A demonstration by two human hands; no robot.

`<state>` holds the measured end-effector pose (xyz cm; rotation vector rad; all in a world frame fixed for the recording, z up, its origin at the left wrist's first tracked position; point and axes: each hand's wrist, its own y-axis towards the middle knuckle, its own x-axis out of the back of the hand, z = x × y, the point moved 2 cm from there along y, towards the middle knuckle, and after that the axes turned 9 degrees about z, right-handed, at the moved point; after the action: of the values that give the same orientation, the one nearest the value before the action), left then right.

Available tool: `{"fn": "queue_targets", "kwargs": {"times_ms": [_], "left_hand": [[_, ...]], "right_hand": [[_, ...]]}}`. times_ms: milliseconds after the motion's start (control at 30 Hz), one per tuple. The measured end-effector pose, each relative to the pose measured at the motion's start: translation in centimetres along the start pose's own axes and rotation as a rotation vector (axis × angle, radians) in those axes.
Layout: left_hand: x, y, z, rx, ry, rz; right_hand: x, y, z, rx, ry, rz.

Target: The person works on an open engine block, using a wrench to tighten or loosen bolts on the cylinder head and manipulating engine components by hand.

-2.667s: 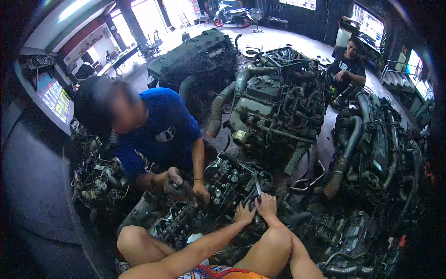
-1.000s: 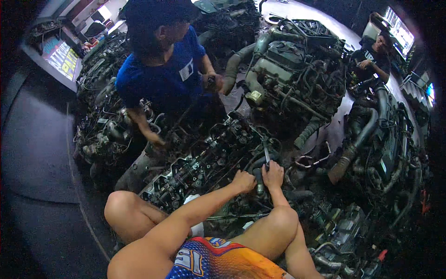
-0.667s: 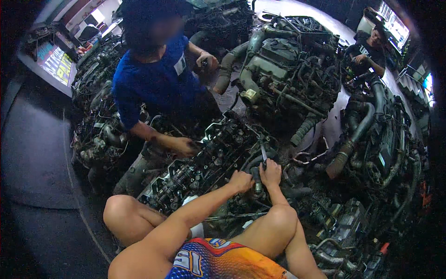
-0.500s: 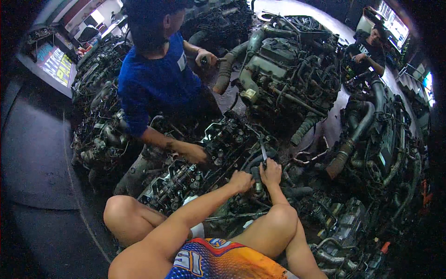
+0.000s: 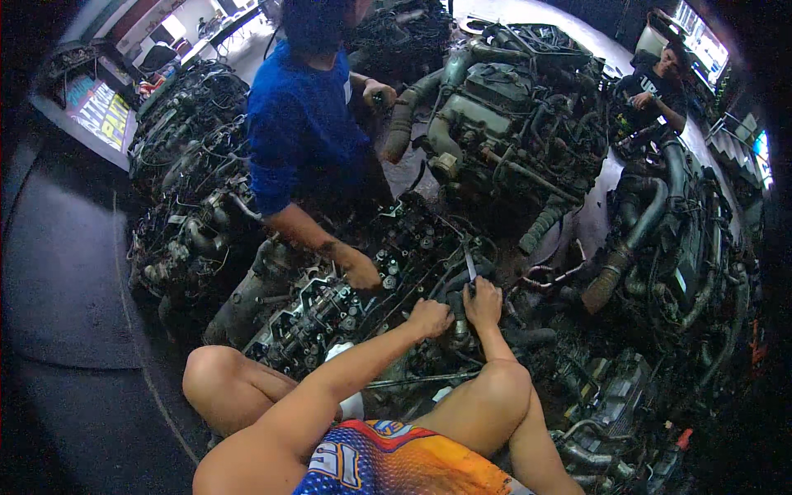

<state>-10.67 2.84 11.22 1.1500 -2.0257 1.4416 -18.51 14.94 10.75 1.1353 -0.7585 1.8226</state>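
My left hand (image 5: 431,316) is curled at the near side of a dark hose with a metal end (image 5: 458,322); what its fingers grip is hidden. My right hand (image 5: 484,301), just to its right, is closed on a long silver wrench (image 5: 471,266) that points away from me into the engine parts. Beside both hands lies an opened engine with exposed valve gear (image 5: 318,313), running diagonally from near left to far right. A co-worker in a blue top (image 5: 301,132) leans over it, one hand (image 5: 363,271) down among its parts, the other (image 5: 379,95) raised with a dark object.
A large engine with pipes (image 5: 499,115) stands beyond my hands, another (image 5: 668,247) at the right, more (image 5: 190,124) at the left. A second person (image 5: 652,99) in dark clothing is at the back right. My bent knees (image 5: 214,379) frame the near parts. A dark surface (image 5: 66,272) runs along the left.
The view has tipped downward since the earliest frame. The co-worker in blue has shifted right, lowering one hand onto the opened engine. My hands stay in much the same place.
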Motion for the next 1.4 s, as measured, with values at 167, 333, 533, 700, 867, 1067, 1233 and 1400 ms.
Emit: {"fn": "queue_targets", "kwargs": {"times_ms": [167,333,533,700,867,1067,1233,1400], "left_hand": [[-0.1,0.3,0.0,-0.001,-0.006,0.012],[0.1,0.2,0.1,-0.016,-0.002,0.005],[0.1,0.1,0.3,-0.021,-0.010,-0.018],[0.7,0.1,-0.4,-0.021,0.006,-0.009],[0.4,0.2,0.1,-0.036,0.063,0.000],[0.6,0.2,0.2,-0.006,0.034,0.030],[0.5,0.3,0.3,-0.048,0.074,0.054],[0.6,0.3,0.2,-0.066,0.033,0.038]], "right_hand": [[0.1,0.0,-0.1,0.014,0.022,-0.010],[1.1,0.0,0.5,0.023,0.014,0.032],[0.4,0.0,0.6,0.004,-0.001,0.004],[0.5,0.0,0.0,-0.006,0.000,0.001],[-0.5,0.0,-0.3,0.016,0.027,-0.077],[0.4,0.2,0.4,-0.037,0.095,0.078],[-0.2,0.0,-0.1,-0.034,0.098,0.106],[-0.5,-0.1,-0.5,0.015,0.025,0.002]]}}
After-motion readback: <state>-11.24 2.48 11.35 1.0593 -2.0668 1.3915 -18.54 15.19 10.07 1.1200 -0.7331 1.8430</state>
